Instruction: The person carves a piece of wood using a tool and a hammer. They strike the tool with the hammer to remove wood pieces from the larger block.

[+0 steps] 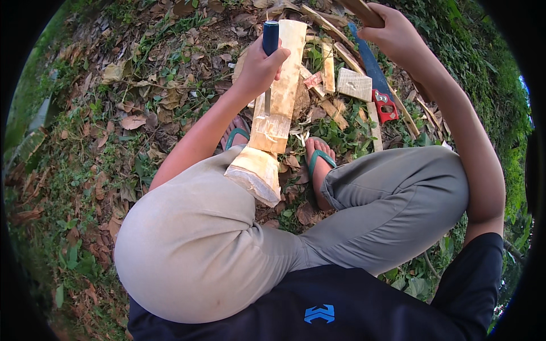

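Observation:
My left hand point(256, 73) is wrapped round the dark blue handle of a chisel point(271, 37). Its metal blade points down onto a long, pale block of wood point(290, 68), where a lower, cut section begins. Toward me the block narrows, then flares into a thick end point(256, 173) between my knees. My right hand point(395, 37) is raised at the upper right, closed on a brown wooden handle point(363, 12). The far end of that handle is out of view, so the tool's kind cannot be made out.
A handsaw point(372, 68) with a blue blade and red grip lies right of the block. Offcuts point(354, 85) and wood strips point(328, 65) are scattered around it. My sandalled feet point(319, 156) flank the block. Leaves and grass point(133, 122) cover the ground.

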The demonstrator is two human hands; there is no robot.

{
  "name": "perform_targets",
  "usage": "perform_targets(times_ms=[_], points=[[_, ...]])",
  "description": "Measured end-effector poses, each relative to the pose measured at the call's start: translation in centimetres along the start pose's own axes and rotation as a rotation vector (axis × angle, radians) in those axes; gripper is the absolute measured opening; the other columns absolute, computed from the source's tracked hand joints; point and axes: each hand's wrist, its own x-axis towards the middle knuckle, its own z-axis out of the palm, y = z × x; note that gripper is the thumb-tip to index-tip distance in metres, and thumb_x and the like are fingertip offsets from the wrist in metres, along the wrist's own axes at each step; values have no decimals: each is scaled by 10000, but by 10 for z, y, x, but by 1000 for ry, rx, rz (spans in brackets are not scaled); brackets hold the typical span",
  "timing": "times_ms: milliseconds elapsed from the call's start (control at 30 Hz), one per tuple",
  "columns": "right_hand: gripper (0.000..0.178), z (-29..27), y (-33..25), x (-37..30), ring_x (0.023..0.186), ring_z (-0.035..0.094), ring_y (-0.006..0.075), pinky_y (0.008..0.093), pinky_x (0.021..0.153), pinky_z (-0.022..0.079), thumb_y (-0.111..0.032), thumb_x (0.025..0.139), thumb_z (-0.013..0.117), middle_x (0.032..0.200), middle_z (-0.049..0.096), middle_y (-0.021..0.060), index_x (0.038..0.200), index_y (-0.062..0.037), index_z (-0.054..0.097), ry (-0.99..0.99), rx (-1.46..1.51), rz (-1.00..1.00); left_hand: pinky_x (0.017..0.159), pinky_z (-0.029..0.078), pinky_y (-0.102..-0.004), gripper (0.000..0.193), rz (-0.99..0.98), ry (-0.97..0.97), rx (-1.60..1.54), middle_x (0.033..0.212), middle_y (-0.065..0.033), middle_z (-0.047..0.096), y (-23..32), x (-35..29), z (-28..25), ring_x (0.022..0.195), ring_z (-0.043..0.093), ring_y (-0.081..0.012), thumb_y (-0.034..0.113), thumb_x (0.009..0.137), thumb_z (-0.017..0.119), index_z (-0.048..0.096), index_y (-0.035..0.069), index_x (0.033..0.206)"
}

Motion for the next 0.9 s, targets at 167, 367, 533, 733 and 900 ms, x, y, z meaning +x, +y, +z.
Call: perform_targets(times_ms=[167, 367, 533, 733, 900], points=[[233, 1, -1, -3, 720, 587, 152, 346, 660, 466, -109, 778, 611, 739, 633, 95, 988, -24, 663, -13, 8, -25, 450, 387, -242, 225, 28, -10, -5, 574, 14, 485, -3, 3, 2, 452, 464, -77, 166, 908, 645, 437, 80, 912], [362, 23, 0, -8, 761, 587, 179, 346, 732, 481, -120, 853, 604, 837, 645, 117, 1202, -31, 569, 22, -82, -219, 456, 391, -243, 227, 22, -6, 14, 586, 17, 482, -3, 4, 2, 459, 461, -75, 167, 909, 646, 440, 73, 925], [229, 9, -5, -6, 805, 644, 265, 395, 724, 480, -139, 832, 603, 829, 664, 157, 1032, -36, 640, 80, -24, -28, 460, 400, -241, 226, 31, -23, 1, 603, 16, 483, -4, 4, 2, 485, 481, -71, 165, 907, 651, 450, 71, 946], [375, 13, -8, -6, 891, 665, 263, 381, 788, 499, -149, 821, 617, 947, 697, 191, 1173, -21, 614, -112, -133, -78, 467, 412, -242, 228, 19, 1, 31, 630, 11, 497, -10, 1, -6, 493, 490, -74, 171, 906, 658, 457, 72, 943], [473, 32, 45, 8, 720, 568, 196, 373, 710, 476, -104, 826, 575, 802, 609, 112, 1294, -40, 550, 36, -66, -241, 467, 413, -243, 228, -4, -15, 51, 627, 10, 496, -11, 4, -4, 495, 492, -75, 159, 903, 653, 454, 67, 969]])
